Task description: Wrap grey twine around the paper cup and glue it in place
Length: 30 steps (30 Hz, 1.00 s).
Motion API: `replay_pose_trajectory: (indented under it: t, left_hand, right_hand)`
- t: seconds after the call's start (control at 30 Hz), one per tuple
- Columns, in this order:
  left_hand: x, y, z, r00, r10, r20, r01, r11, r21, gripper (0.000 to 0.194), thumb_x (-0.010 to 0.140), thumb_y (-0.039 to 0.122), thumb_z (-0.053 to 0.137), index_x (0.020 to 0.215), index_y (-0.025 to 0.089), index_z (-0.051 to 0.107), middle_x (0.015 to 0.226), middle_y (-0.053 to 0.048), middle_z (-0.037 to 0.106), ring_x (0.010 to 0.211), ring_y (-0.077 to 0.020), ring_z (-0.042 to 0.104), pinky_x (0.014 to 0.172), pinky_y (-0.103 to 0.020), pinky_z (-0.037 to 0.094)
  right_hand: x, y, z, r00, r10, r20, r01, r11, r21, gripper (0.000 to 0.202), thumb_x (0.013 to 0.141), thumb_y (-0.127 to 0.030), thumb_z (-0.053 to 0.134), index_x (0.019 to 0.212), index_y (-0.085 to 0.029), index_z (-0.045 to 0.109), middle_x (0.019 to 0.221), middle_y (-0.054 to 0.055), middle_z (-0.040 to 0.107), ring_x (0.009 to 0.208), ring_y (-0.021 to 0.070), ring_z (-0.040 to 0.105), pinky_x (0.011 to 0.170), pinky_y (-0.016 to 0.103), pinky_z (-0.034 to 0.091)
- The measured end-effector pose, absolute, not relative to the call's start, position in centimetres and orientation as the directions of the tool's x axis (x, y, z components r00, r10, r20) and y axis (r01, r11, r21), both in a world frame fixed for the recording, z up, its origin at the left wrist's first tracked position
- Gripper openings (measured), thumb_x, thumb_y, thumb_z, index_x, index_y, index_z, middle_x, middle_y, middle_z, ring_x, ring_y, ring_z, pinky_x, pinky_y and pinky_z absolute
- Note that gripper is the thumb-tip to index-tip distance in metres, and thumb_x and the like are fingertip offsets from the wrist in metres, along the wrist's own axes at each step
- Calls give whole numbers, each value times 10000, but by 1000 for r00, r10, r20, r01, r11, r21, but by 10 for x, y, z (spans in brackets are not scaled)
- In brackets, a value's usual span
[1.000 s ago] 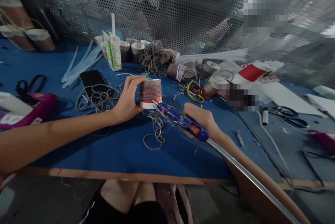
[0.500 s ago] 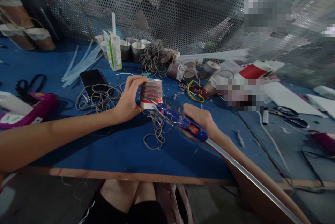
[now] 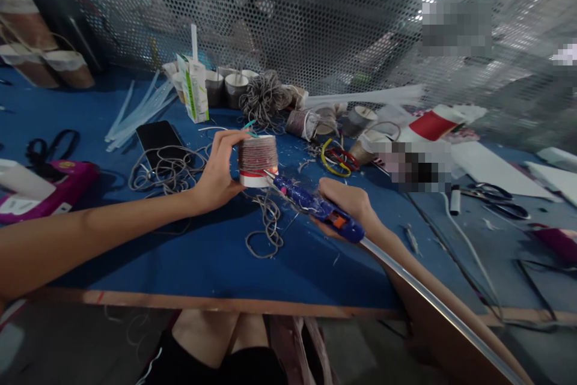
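Note:
My left hand [image 3: 219, 170] is closed around a small paper cup [image 3: 258, 161] wrapped in grey cord, with a red and white band bare at its lower end. In my right hand [image 3: 345, 202] is a blue glue gun [image 3: 311, 200], its metal nozzle at the lower edge of the wrapped cord. A long clear glue stick [image 3: 419, 284] juts from the back of the gun. Beneath the cup, loose grey cord [image 3: 269, 223] trails in loops on the blue table [image 3: 211, 259]. A bit of teal [image 3: 249, 125] shows by my left fingertips.
A phone [image 3: 160, 140] lies under tangled cord at left, near clear glue sticks [image 3: 144, 112] and a drink carton [image 3: 193, 87]. Along the mesh screen [image 3: 288, 18] sit several cord-wrapped cups [image 3: 237, 89] and a cord bundle [image 3: 265, 97]. Scissors [image 3: 496, 199] rest at right.
The cup in my left hand has shifted very slightly left. The glue gun has moved slightly right and stays with its nozzle close to the cup's lower cord edge.

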State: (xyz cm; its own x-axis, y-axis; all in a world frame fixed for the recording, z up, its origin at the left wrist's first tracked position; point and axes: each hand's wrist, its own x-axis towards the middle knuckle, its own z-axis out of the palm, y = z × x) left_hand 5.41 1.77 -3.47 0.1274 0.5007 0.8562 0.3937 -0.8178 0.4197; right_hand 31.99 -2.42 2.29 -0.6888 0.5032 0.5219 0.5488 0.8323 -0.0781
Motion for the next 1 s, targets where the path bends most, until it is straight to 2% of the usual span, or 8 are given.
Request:
replay_pose_trajectory:
  t: [0.1,0.3,0.4,0.63,0.83,1.0]
  left_hand:
    - [54,19,-36,125,507,853,358,-825,438,657,753,427,820,1278,268,458,1214,-102,511,1189,-282,543,1038,-547,525]
    - [54,22,-41,111,532,840,306,-822,480,704,732,506,820,1288,293,445,1229,-102,514,1221,-286,536,1059,-529,515]
    - [54,23,-42,105,545,832,297,-816,496,739,705,543,829,1287,311,438,1234,-103,509,1214,-294,539,1060,-545,518]
    - [55,23,-44,87,568,818,257,-806,533,737,704,542,830,1276,287,440,1241,-112,468,1214,-274,548,1072,-521,528]
    - [55,23,-45,81,577,812,238,-803,547,733,715,579,805,1282,297,434,1238,-113,452,1237,-284,539,1100,-528,510]
    - [53,23,-45,85,583,808,220,-802,556,759,691,508,850,1290,291,437,1262,-115,453,1230,-283,539,1108,-521,504]
  right_hand:
    - [322,-24,23,-670,562,485,599,795,-94,205,829,-232,512,706,-236,349,636,-32,439,526,110,361,509,240,275]
    - [322,-31,25,-619,608,498,652,751,-107,182,767,-246,540,714,-235,366,647,-37,431,545,108,383,536,244,275]
    - [320,-37,28,-595,631,498,679,726,-108,166,775,-241,517,729,-235,357,656,-30,422,565,115,391,545,253,268]
    - [324,-35,28,-605,603,520,667,741,-83,182,819,-278,494,734,-239,339,639,-34,404,552,116,395,542,260,267]
    - [330,-19,26,-682,451,576,534,845,-29,199,754,-246,542,707,-238,348,604,-55,422,493,89,353,496,243,245]
    - [331,-16,27,-681,423,598,527,850,-2,193,743,-209,529,708,-238,342,591,-57,398,470,83,319,466,230,247]
